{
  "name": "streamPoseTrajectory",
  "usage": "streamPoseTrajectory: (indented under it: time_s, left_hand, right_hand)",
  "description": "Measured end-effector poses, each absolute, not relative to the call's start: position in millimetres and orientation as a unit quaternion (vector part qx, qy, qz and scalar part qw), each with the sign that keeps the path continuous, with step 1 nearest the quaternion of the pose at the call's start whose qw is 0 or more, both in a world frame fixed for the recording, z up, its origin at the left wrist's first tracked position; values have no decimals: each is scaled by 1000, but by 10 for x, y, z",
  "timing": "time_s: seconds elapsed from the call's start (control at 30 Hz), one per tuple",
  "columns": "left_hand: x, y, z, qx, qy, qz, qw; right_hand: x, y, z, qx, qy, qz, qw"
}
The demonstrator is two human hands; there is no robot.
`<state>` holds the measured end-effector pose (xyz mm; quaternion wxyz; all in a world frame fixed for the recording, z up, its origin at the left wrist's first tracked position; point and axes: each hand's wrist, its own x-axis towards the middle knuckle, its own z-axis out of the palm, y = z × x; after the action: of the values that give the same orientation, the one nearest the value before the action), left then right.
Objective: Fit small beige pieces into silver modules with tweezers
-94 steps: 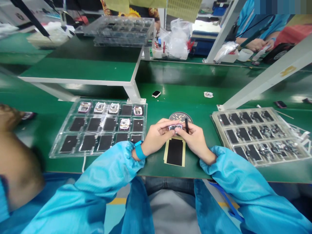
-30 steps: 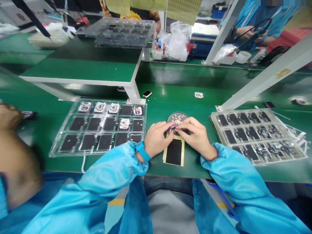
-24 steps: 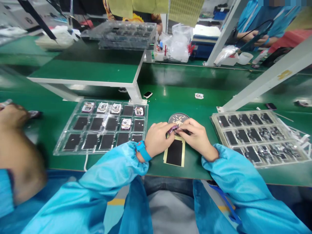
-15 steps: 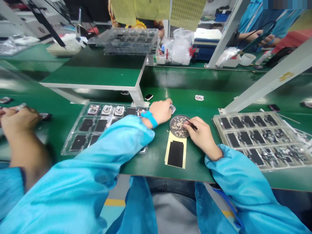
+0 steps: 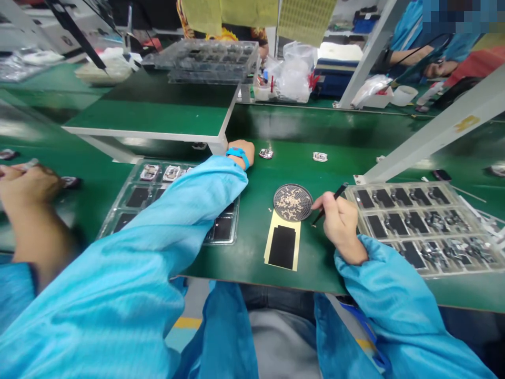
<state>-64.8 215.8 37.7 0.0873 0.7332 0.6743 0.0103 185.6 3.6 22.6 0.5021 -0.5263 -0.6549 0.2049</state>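
Note:
My right hand (image 5: 340, 218) grips black tweezers (image 5: 338, 192), their tips pointing down at the green bench right of a round, dark perforated dish (image 5: 281, 211). A tiny pale piece seems to be at the tips. The dish holds a scatter of small beige pieces (image 5: 291, 202) and overlaps a yellow sheet (image 5: 268, 247) bearing a black rectangle. My left hand (image 5: 243, 149), wearing a blue wristband, reaches beside the leg of the raised shelf; its fingers are hidden. Just right of it lies a small silver watch-like case (image 5: 266, 153); another such case (image 5: 320, 157) lies farther right.
A clear compartment tray (image 5: 235, 226) lies under my left sleeve, with silver cases and black screens in it. At right stands a tray (image 5: 351, 202) of dark screens and parts. The raised shelf (image 5: 145, 118) and slanted posts (image 5: 430, 118) frame the bench. A co-worker's hand (image 5: 33, 184) works at left.
My left hand moved away and left, and the silver case it held now lies on the bench. My right hand drew the tweezers out of the dish to the right.

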Motion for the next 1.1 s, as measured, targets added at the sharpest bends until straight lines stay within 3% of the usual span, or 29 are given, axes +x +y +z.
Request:
streamPoseTrajectory:
  time_s: [0.1,0.17,0.27,0.37,0.57,0.87,1.0,1.1]
  left_hand:
    - [-574,1874,454,741,638,102,184]
    - [-538,1554,496,700,580,192,370]
    - [-526,999,468,591,503,244,581]
    - [-545,571,326,510,459,245,685]
    - [-558,313,62,519,484,264,654]
    - [-562,284,25,523,489,259,648]
    - [-596,284,0,519,454,315,652]
    - [-628,287,-3,569,428,379,591]
  right_hand:
    - [1828,38,146,-541,-604,357,463]
    - [1790,52,88,-506,-602,443,430]
    - [1749,73,22,-479,-656,439,384]
    - [1742,84,-12,-491,-699,378,356]
    - [1735,87,-22,-489,-711,361,354]
    - [1709,58,-28,-492,-712,356,352]
    - [1704,52,-14,-499,-707,358,352]
    - [1698,50,-9,-504,-704,360,348]
